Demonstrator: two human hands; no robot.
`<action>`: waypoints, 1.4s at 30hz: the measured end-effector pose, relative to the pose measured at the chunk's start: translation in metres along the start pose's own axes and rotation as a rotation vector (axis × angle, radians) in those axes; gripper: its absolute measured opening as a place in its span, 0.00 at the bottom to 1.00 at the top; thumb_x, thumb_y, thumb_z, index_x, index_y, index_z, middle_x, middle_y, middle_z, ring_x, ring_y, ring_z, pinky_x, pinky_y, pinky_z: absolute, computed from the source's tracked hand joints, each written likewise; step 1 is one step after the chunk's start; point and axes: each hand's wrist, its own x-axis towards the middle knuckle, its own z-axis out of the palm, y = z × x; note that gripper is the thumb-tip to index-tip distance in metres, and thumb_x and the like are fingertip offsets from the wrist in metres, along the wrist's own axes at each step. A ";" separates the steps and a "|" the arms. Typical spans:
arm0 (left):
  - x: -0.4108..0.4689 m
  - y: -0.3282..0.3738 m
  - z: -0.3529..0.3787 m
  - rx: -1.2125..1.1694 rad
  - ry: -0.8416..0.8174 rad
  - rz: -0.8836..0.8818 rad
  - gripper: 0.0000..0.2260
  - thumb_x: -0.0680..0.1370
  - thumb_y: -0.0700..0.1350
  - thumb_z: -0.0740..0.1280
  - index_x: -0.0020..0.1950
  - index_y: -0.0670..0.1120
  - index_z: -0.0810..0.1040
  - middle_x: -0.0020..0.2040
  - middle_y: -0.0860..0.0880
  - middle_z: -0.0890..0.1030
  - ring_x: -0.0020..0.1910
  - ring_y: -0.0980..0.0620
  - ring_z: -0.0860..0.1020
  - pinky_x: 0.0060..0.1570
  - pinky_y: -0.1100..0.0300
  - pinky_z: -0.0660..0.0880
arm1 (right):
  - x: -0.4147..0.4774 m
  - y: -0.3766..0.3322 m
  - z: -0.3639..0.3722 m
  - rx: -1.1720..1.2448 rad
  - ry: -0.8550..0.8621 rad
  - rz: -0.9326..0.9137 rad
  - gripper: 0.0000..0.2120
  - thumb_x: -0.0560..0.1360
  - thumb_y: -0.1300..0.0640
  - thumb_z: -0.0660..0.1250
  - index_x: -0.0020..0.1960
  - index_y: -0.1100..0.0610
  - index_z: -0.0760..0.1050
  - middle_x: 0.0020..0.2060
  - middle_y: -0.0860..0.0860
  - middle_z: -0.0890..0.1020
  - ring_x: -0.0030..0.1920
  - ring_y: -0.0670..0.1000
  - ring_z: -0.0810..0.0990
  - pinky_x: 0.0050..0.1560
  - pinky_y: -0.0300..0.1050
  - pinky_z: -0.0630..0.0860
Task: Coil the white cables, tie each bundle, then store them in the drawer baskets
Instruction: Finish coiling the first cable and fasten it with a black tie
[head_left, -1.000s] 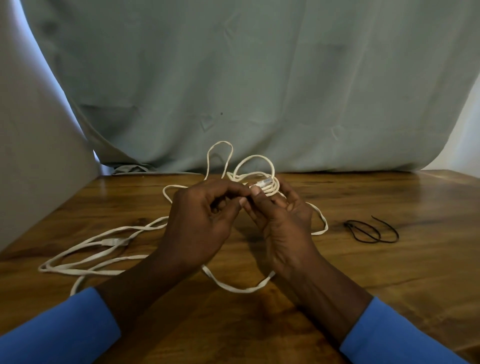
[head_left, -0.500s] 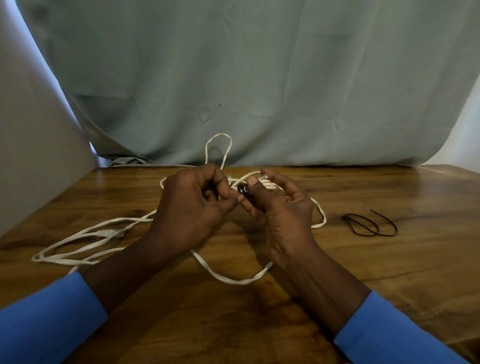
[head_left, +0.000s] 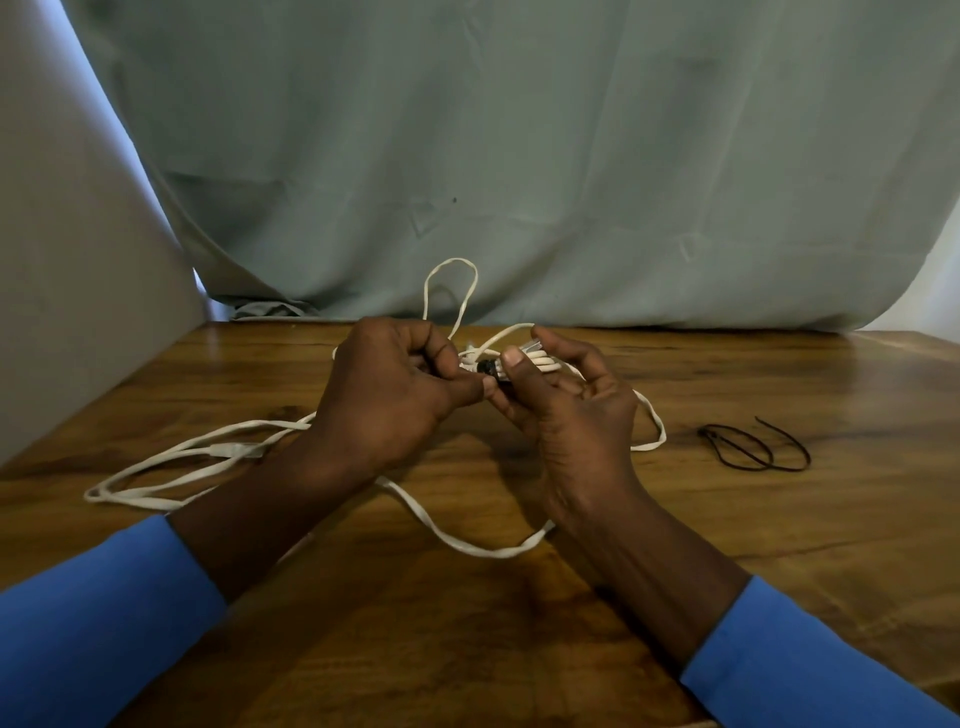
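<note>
We hold one long flat white cable (head_left: 467, 543). Its far part is gathered into a small bundle above the middle of the brown wooden desk (head_left: 779, 545), and its slack loops trail left and near.
- Right grip (head_left: 566, 410): thumb and curled fingers closed round the bundle.
- Left grip (head_left: 384, 395): fingers curled, thumb and forefinger pinching a small dark band (head_left: 488, 368) at the bundle.
- Thin black cord loop (head_left: 748, 452): lies on the desk, well apart at right.

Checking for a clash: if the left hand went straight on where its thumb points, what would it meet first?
Probably the black tie on the white cable bundle, just ahead of the right hand; depth there is unclear.
</note>
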 end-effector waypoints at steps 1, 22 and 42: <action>0.000 0.000 0.000 0.000 0.012 -0.001 0.18 0.67 0.41 0.84 0.29 0.51 0.76 0.29 0.50 0.82 0.31 0.51 0.80 0.35 0.54 0.76 | 0.000 0.000 0.000 -0.002 -0.002 -0.003 0.14 0.73 0.70 0.75 0.55 0.60 0.79 0.40 0.62 0.85 0.41 0.57 0.87 0.45 0.50 0.85; -0.003 -0.010 -0.007 0.508 0.005 0.549 0.11 0.79 0.53 0.71 0.57 0.49 0.85 0.48 0.53 0.82 0.47 0.53 0.78 0.46 0.50 0.77 | -0.002 -0.002 0.002 0.115 -0.011 0.163 0.14 0.73 0.68 0.74 0.56 0.60 0.78 0.45 0.60 0.87 0.43 0.55 0.88 0.41 0.47 0.85; 0.008 -0.040 -0.014 0.372 -0.118 0.515 0.07 0.81 0.49 0.70 0.55 0.49 0.85 0.45 0.54 0.81 0.43 0.57 0.79 0.41 0.53 0.75 | 0.010 0.007 -0.019 -0.931 -0.083 -0.281 0.14 0.75 0.53 0.76 0.59 0.41 0.82 0.48 0.49 0.82 0.47 0.44 0.81 0.49 0.46 0.81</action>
